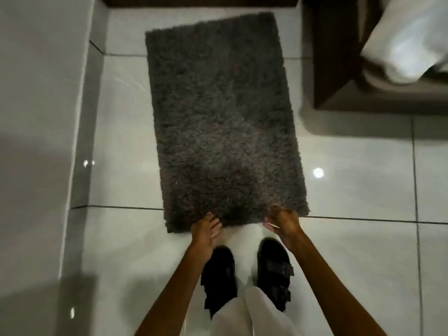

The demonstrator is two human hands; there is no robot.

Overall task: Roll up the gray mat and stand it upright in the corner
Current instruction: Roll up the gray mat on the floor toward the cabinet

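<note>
Underfoot, glossy pale floor tiles (358,180) with thin dark grout lines, mirroring two or three small ceiling lights. Along the left, a plain light wall (36,93) with a tiled skirting at its foot. Across the far edge, a dark wooden strip (198,0). At far right, the dark brown corner of a bed base (339,76), topped by white bedding (409,42) hanging over its edge.

One gray mat (218,117): shaggy, rectangular, flat and unrolled on the tiles, long side running from near to far, slightly askew to the grout lines, lying between wall and bed base with bare tile on both sides. Near right corner slightly raised off the floor.

Two hands, both at the mat's near short edge. Left hand (206,230) set on the near left part of the edge, fingers curled over the pile, gripping it. Right hand (282,220) clenched on the near right part, pinching the edge upward.

Two black strapped sandals (274,265) side by side on the tile just short of the mat, white trouser legs (242,316) above them. Two bare forearms reaching from the near edge.

Nothing resting on the mat; bed base closest on the far right, well apart from the hands.
</note>
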